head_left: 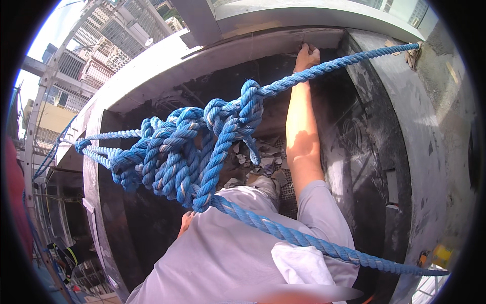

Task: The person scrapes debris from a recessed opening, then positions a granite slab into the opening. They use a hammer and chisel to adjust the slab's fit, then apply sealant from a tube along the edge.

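The pale ledge face [326,39] lies at one o'clock, where the right hand [307,57] reaches it; its fingers look curled, but whether they clamp anything cannot be told. The left hand [187,223], toward seven o'clock, is mostly hidden, its fingers unreadable. The knotted blue rope [174,147] crosses before the right arm [302,126]; good work probably means keeping that arm from snagging and footing careful around the central rubble [264,156].

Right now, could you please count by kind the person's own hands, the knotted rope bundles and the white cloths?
Hands: 2 (right hand; left hand, mostly hidden)
Knotted blue rope bundle: 1
White cloth: 1
Total: 4
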`<state>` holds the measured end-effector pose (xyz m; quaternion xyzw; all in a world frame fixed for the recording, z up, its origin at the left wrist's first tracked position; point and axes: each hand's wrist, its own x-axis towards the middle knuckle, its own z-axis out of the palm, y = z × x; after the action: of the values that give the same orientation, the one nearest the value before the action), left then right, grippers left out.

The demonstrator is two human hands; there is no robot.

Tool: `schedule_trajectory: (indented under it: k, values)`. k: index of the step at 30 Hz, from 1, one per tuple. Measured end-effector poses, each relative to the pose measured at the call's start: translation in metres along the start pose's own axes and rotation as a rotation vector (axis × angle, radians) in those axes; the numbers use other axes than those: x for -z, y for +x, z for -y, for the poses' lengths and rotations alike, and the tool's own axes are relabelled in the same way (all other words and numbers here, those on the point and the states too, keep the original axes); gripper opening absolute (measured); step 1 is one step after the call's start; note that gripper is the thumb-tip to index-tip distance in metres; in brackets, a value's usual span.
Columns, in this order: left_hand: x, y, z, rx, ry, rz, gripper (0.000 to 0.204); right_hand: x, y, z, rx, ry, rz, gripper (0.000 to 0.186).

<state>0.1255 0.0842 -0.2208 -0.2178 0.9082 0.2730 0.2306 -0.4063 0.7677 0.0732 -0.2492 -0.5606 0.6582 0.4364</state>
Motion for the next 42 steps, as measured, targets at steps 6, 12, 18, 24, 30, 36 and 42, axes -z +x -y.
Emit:
schedule_trajectory:
  k: [6, 12, 18, 24, 30, 36, 42]
  values:
    - [-0.005, 0.011, -0.017, 0.053, -0.107, 0.099, 0.049, 0.012, 0.051, -0.036, -0.003, 0.233, 0.038, 0.028]
    - [0.004, -0.038, 0.001, 0.102, -0.030, -0.009, 0.046, -0.002, 0.014, -0.010, -0.145, 0.283, 0.112, 0.024]
    - [0.053, -0.056, -0.134, 0.308, -0.836, -0.096, 0.030, 0.032, 0.031, -0.012, -0.162, 0.368, 0.109, 0.028]
    - [0.181, -0.046, -0.236, -0.135, -0.903, -0.349, 0.035, 0.088, -0.083, -0.041, -0.312, 0.257, 0.479, 0.019]
    - [0.255, 0.026, -0.324, -0.796, -0.934, -0.351, 0.032, 0.142, -0.194, -0.061, -0.515, -0.092, 0.979, 0.025]
    - [0.194, 0.008, -0.356, -0.435, -1.137, -0.232, 0.036, 0.251, -0.231, -0.093, -0.664, -0.571, 1.282, 0.031]
    - [0.130, -0.057, -0.280, 0.059, -0.885, 0.130, 0.017, 0.360, -0.300, -0.078, -0.555, -0.814, 1.387, 0.036]
